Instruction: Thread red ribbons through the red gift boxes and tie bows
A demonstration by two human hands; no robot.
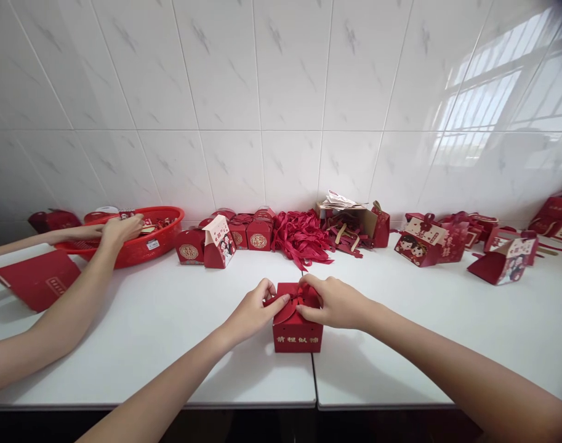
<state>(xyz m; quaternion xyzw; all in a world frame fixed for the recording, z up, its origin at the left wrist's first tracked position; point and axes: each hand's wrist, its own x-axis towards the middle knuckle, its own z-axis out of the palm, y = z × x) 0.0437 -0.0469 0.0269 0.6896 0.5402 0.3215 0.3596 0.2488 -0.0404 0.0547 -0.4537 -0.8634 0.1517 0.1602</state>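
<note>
A red gift box (298, 342) with gold lettering on its front stands upright on the white table (244, 381), over the seam between two tabletops. A dark red ribbon (300, 295) crosses the folded flaps on its top, gathered at the middle. My left hand (252, 311) is closed at the box's left top edge, thumb and fingers pinching the ribbon. From the right, my right hand (340, 301) pinches the ribbon near the knot, its fingers resting against the top flaps. The exact ribbon ends are partly hidden by my fingers.
A pile of red ribbons (301, 237) lies by the tiled wall, beside an open carton (366, 218). Finished-looking boxes (220, 242) stand on both sides. At left, a co-worker's hands (119, 231) reach into a red basin (167, 240) near a larger red box (40, 280).
</note>
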